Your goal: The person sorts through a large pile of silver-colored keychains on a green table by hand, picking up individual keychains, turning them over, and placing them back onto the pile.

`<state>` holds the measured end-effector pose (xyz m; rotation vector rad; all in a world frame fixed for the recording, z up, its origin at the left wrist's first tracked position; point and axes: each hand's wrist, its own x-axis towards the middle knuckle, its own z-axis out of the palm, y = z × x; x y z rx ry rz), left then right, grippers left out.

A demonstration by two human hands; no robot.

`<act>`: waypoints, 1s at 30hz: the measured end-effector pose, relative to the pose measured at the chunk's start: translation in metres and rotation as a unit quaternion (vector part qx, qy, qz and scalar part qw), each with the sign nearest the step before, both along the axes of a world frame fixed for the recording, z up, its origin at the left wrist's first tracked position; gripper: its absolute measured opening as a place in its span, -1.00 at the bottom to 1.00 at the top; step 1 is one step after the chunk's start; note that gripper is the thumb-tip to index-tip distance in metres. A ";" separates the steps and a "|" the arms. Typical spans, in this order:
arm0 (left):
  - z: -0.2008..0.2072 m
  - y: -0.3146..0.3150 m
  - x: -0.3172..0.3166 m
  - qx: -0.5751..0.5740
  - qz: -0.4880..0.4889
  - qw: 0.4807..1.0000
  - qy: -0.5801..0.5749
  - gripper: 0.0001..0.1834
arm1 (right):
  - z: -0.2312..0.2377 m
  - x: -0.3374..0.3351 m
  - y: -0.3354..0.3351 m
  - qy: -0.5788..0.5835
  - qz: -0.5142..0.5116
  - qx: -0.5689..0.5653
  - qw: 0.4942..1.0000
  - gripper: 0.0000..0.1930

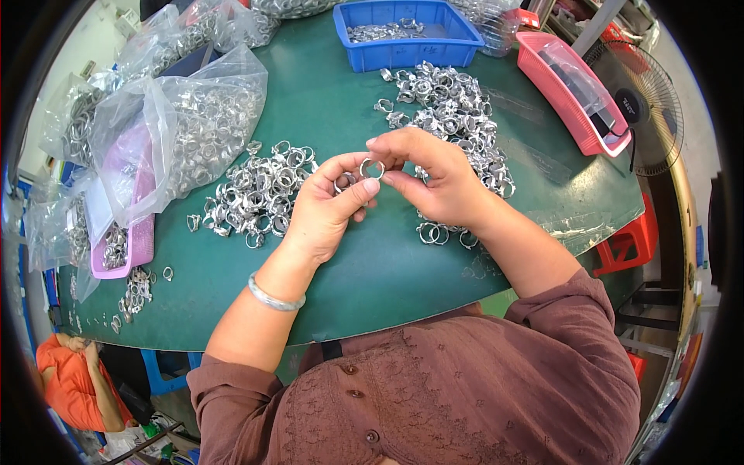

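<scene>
Both my hands meet over the middle of the green table. Between thumb and fingers my left hand (329,203) pinches a silver ring (372,168), and a second ring (344,183) shows in the curl of its fingers. My right hand (438,172) comes from the right, its thumb and bent index finger closed at the same ring's edge. Left of my hands lies a heap of silver rings (260,194). A larger heap of rings (453,105) spreads behind and beside my right hand, partly hidden by it.
A blue tray (418,56) with small metal pieces stands at the back. Clear bags of rings (209,128) and a purple basket (139,246) fill the left side. At the right are a pink basket (573,108) and a fan (639,101). A person in orange (77,384) sits at lower left.
</scene>
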<state>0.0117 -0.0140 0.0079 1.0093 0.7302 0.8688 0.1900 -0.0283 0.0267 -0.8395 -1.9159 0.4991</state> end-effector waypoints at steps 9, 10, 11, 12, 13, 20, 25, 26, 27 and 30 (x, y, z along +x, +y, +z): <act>-0.002 0.001 -0.001 0.039 -0.004 0.999 0.010 -0.67 | -0.002 0.008 0.007 0.082 0.006 -0.037 0.996 -0.60; -0.002 0.001 -0.001 0.039 -0.004 0.999 0.010 -0.67 | -0.003 0.010 0.009 0.059 -0.031 -0.020 0.998 -0.66; -0.002 0.001 -0.001 0.040 -0.004 0.999 0.009 -0.67 | -0.003 0.012 0.011 0.036 -0.068 -0.003 0.997 -0.71; -0.002 0.001 0.000 0.040 -0.005 0.999 0.008 -0.68 | -0.003 0.016 0.013 0.036 -0.069 -0.003 0.997 -0.71; -0.002 0.001 0.000 0.040 -0.005 0.999 0.008 -0.68 | -0.002 0.019 0.015 0.000 -0.101 0.009 0.995 -0.75; 0.002 0.005 -0.004 -0.040 0.011 0.997 -0.066 -0.84 | -0.009 0.035 0.024 -0.178 -0.221 0.057 0.957 -0.84; 0.008 0.021 -0.020 -0.027 0.071 0.995 -0.070 -0.95 | -0.015 0.032 0.026 -0.283 -0.254 0.032 0.925 -0.78; 0.008 0.024 -0.022 -0.027 0.071 0.995 -0.070 -0.95 | -0.016 0.030 0.027 -0.306 -0.256 0.029 0.916 -0.78; 0.009 0.027 -0.024 0.075 0.110 0.990 0.050 -0.93 | -0.017 0.029 0.027 -0.329 -0.259 0.027 0.908 -0.79; 0.010 0.035 -0.031 0.349 0.176 0.872 0.294 -0.91 | -0.018 0.027 0.031 -0.350 -0.248 0.029 0.903 -0.83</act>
